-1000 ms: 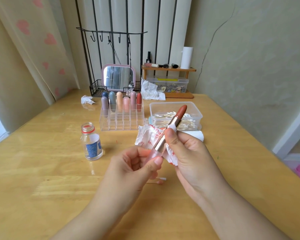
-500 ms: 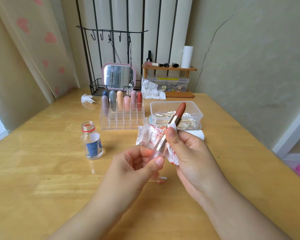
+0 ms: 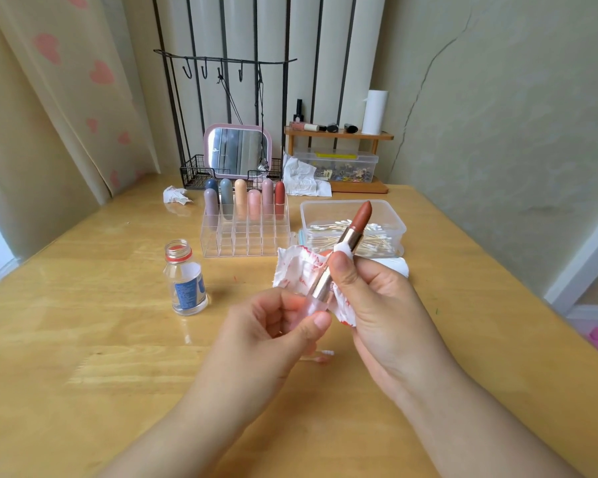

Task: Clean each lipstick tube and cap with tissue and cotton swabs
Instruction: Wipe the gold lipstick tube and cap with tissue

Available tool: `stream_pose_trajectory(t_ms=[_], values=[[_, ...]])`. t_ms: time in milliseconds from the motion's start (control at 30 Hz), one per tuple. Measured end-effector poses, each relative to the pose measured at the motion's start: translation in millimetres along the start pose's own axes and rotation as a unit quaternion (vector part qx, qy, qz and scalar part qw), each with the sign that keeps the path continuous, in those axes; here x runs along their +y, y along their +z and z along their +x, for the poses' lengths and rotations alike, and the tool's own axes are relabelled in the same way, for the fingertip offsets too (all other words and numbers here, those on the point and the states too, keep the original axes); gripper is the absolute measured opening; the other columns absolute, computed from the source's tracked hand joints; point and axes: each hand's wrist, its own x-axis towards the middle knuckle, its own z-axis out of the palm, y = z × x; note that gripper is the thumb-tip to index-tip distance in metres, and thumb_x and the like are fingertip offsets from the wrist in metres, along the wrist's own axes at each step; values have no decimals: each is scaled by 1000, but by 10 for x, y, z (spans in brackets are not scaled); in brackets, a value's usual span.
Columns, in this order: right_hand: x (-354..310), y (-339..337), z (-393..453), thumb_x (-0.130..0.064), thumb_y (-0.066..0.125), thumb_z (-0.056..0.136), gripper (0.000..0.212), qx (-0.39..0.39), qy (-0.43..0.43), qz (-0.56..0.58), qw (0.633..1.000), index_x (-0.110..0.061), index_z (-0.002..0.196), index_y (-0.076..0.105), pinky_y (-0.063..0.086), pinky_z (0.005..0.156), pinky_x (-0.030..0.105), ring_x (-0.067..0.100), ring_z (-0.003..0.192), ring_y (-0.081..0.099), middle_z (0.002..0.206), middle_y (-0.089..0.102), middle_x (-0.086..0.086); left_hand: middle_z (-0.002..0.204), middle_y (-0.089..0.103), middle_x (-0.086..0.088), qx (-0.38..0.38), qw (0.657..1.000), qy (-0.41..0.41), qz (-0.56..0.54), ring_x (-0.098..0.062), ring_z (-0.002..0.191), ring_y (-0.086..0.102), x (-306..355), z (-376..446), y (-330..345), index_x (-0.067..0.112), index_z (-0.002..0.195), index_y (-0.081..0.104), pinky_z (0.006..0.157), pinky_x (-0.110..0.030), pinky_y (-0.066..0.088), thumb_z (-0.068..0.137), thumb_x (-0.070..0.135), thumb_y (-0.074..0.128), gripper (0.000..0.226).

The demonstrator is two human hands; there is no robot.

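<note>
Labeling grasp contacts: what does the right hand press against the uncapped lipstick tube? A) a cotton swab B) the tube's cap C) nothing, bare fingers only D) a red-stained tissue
D: the right hand wraps a red-stained tissue around the gold barrel of the lipstick tube, while the left hand pinches the tube's clear base.

Soft daylight comes from my left and shines pale on my yellow wooden tabletop [image 3: 83, 339]. Everything looks sharp, but the edges bend.
</note>
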Motion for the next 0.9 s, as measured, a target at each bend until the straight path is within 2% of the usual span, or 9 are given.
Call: stream_pose_trajectory(t_ms=[100, 200, 267, 333, 467, 600, 700, 800, 900], values=[[-56, 1, -26, -54, 70, 70, 41, -20, 12, -10, 1000, -13, 66, 66, 34, 46, 33, 33, 54, 37, 59, 47, 30, 71, 64, -13, -84, 994, -46, -55, -18, 58, 58, 40, -6, -11, -1, 84, 62, 62, -24, 51, 83, 34, 58, 35], [-70, 11, -37, -51, 67, 68, 37, -31, 18, 5, 999, -13, 70, 67, 37, 38, 28, 31, 50, 36, 58, 55, 18, 72, 64, -10, -116, 992, -40, -43, -19, 60, 56, 51, -13, -26, -7, 88, 60, 65, -28, 52, 87, 38, 53, 45], [-66, 15, -35, -51, 64, 64, 39, -27, 14, 8, 1000, -13, 69, 67, 39, 42, 27, 28, 52, 38, 62, 55, 14, 68, 65, -8, -86, 996, -16, -31, -16, 56, 55, 66, -12, -10, -6, 88, 61, 60, -23, 51, 87, 33, 59, 40], [-35, 15, -27, -52, 63, 65, 43, -13, 8, 0, 1000, -9, 70, 65, 40, 50, 28, 25, 58, 41, 65, 55, 12, 63, 66, -6, -37, 999, 2, -30, -12, 51, 55, 73, -3, -4, -2, 86, 62, 53, -16, 47, 72, 26, 62, 32], [32, 33, -12, -51, 62, 66, 46, 27, 2, -18, 999, -6, 73, 67, 42, 61, 18, 13, 64, 49, 65, 58, 5, 58, 62, -1, 33, 997, 47, 51, -6, 52, 54, 18, -6, -13, 9, 83, 64, 51, -13, 42, 61, 31, 68, 31], [34, 64, -33, -47, 64, 65, 36, 62, -1, -48, 997, -12, 64, 69, 43, 58, 16, 8, 59, 53, 59, 59, 0, 61, 63, -4, 61, 992, 63, 91, -13, 57, 54, -49, -6, -39, 18, 75, 65, 54, -22, 44, 60, 44, 77, 32], [24, 70, -43, -42, 65, 65, 28, 90, 10, -50, 995, -14, 60, 69, 40, 45, 11, 3, 50, 52, 50, 58, -8, 69, 68, -5, 80, 985, 72, 134, -25, 62, 60, -78, -11, -29, 28, 83, 64, 61, -37, 49, 63, 42, 75, 28], [54, 74, -32, -46, 69, 60, 36, 122, 4, -55, 991, -10, 60, 71, 42, 46, 16, 12, 57, 52, 57, 61, 4, 68, 69, 0, 88, 982, 75, 151, -24, 64, 62, -55, -23, -11, 21, 77, 65, 60, -36, 49, 68, 41, 79, 26], [43, 69, -34, -46, 72, 56, 39, 145, 10, -62, 987, -7, 58, 67, 40, 38, 19, 15, 51, 50, 56, 58, 9, 70, 70, -3, 71, 986, 48, 140, -19, 62, 62, -38, -15, -1, 19, 74, 64, 63, -36, 51, 69, 32, 75, 17]])
